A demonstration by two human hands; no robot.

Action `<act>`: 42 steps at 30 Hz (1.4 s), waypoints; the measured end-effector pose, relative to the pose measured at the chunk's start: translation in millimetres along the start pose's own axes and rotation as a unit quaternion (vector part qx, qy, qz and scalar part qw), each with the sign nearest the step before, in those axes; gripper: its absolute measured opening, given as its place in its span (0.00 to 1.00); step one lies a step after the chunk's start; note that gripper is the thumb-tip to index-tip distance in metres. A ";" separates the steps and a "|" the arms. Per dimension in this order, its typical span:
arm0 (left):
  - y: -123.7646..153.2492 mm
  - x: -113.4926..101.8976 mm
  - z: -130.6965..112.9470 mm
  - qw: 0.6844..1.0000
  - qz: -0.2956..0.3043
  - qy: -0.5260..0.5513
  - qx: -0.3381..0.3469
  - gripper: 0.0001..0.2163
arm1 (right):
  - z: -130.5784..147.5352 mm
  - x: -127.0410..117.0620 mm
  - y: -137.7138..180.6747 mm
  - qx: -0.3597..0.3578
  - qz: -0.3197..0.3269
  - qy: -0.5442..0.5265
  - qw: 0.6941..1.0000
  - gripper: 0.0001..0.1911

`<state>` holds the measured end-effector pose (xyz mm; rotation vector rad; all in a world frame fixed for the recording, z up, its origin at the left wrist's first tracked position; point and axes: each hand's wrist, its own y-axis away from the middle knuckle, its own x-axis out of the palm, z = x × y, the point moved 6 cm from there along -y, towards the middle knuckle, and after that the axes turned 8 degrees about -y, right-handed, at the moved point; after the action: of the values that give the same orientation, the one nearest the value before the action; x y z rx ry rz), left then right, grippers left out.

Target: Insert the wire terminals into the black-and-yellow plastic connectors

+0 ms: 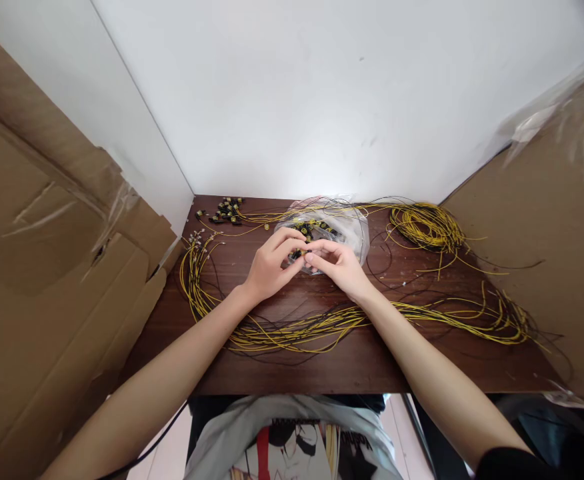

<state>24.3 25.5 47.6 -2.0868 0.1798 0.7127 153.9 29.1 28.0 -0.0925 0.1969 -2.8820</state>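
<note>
Plug [299, 253], small, black and yellow, sits at the fingertips of both hands, about midway between them, just above the near edge of the clear bag [357, 233]. Left hand [271, 265] comes in from the left, thumb and fingers nearly closed in a pinch at the plug. Right hand [343, 268] meets it from the right, thumb and forefinger pinched at the plug's right end. Neither hand clearly nearer; fingertips almost touching. Long axis looks roughly left-to-right, in line with the hands, but fingers cover much of it, so can't be sure. Can't tell if a wire is attached. More plugs [322, 227] lie in the bag, just beyond the fingertips. Loose pile [228, 210] far left, nearer left hand; wire coil [425, 230] far right, nearer right hand. Wire bundle [292, 331] crosses the table [292, 380] under both forearms.
</note>
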 end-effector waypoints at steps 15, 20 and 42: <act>-2.3 -3.1 -1.1 0.997 0.067 -0.014 0.020 0.16 | 4.5 -3.3 0.7 0.005 0.007 -0.008 1.000 0.12; -1.9 -0.8 -4.9 0.994 0.095 0.015 0.045 0.17 | 7.8 -4.8 0.5 0.004 0.025 -0.003 1.000 0.11; -1.4 -0.1 -11.8 0.993 0.054 -0.027 0.100 0.15 | 8.0 -4.5 4.3 0.056 0.122 -0.036 0.990 0.08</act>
<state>29.7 16.9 53.8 -1.8764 0.3224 0.7827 160.0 25.1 35.1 -0.1418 0.0290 -2.6349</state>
